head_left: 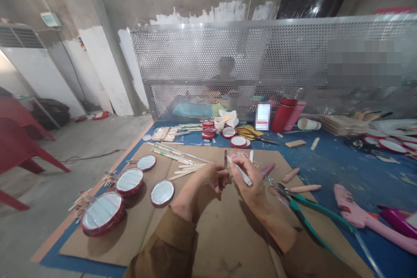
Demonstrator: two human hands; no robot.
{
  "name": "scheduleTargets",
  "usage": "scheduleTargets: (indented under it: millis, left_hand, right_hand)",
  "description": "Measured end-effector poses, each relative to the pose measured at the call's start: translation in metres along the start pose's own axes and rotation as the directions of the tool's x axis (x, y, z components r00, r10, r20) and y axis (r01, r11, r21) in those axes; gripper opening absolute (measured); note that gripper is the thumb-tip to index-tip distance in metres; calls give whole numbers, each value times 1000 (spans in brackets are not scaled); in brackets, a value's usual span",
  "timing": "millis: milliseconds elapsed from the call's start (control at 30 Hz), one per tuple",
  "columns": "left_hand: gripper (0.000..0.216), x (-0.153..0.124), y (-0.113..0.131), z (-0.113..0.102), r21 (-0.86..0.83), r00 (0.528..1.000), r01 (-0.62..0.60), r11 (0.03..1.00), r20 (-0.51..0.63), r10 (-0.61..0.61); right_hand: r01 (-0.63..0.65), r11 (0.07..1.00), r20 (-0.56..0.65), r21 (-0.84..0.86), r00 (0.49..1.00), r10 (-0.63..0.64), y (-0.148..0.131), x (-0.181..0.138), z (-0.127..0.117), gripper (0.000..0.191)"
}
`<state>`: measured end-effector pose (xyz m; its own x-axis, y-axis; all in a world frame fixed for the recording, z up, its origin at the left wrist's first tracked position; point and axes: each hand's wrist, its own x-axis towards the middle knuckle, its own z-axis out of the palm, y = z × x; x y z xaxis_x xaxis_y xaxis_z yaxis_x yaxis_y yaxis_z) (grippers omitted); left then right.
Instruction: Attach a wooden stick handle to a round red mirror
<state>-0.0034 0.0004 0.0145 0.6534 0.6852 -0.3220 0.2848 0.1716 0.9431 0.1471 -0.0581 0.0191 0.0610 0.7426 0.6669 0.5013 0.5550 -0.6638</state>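
Observation:
Over the cardboard sheet [224,239], my left hand [211,177] pinches what looks like a thin dark strip [225,158] standing upright. My right hand [256,189] is closed around a white pen-like stick [241,173], its upper end pointing at the strip; I cannot tell if they touch. Just beyond my hands lie pinkish threads [239,155] in clear plastic. Left of my left hand is a small round disc [162,192] with a red rim and pale face. Thin wooden sticks [189,168] lie behind my left wrist.
Red-rimmed drum-like pieces [102,213] line the left side. Green-handled pliers [306,208] and a pink glue gun [355,210] lie on the right. Scissors [260,138], a red bottle [284,115] and stacked wood pieces [339,126] sit before a perforated metal screen [189,56].

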Motion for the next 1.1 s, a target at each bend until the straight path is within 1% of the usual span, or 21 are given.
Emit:
scheduleTargets:
  millis: [200, 333, 467, 633, 733, 867, 1000, 1100]
  left_hand:
    - [32, 1, -3, -1, 27, 1000, 1, 1000, -12, 0]
    - [36, -4, 4, 3, 4, 1000, 0, 1000, -17, 0]
    - [42, -8, 11, 6, 37, 999, 4, 999, -40, -2]
    - [35, -2, 7, 6, 72, 999, 13, 997, -52, -9]
    - [36, 2, 3, 5, 111, 997, 30, 993, -68, -23]
    - [43, 3, 2, 4, 107, 998, 29, 994, -56, -23]
    - [50, 1, 4, 5, 82, 998, 1, 997, -67, 5]
    - [48, -3, 4, 7, 83, 997, -17, 996, -71, 23]
  right_hand:
    - [10, 1000, 4, -14, 1000, -10, 1, 0, 0, 16]
    - [-16, 1000, 23, -12, 1000, 16, 3, -1, 0, 17]
    - [-24, 1000, -7, 12, 1000, 24, 3, -1, -1, 19]
    - [-56, 997, -30, 47, 998, 57, -1, 1, -2, 18]
    - [-79, 994, -50, 76, 995, 83, -2, 2, -3, 17]
    - [-64, 997, -62, 45, 996, 67, -3, 3, -5, 15]
    - [-34, 999, -18, 9, 999, 35, -3, 3, -5, 15]
    - [-18, 1000, -3, -4, 1000, 18, -3, 2, -4, 14]
